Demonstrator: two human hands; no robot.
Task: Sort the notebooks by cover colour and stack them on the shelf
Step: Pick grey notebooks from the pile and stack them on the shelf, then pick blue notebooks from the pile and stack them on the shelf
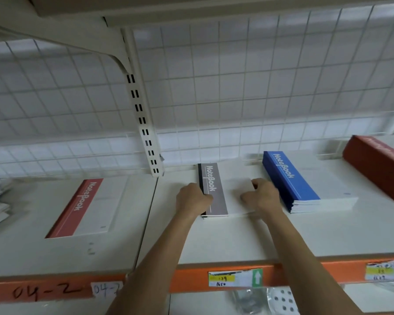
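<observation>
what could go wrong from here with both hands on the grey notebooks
1. The right hand works right beside the blue stack; a sideways shift could knock that stack askew.
2. The grey notebooks are gripped only at their side edges, the left hand on the spine side, so loose ones might slide out of line.

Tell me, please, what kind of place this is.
Most likely a shop or stockroom. The white shelf has an orange front strip with numbered labels stuck on it, a wire grid panel stands behind, and identical blue notebooks lie in a stack, like goods for sale.
</observation>
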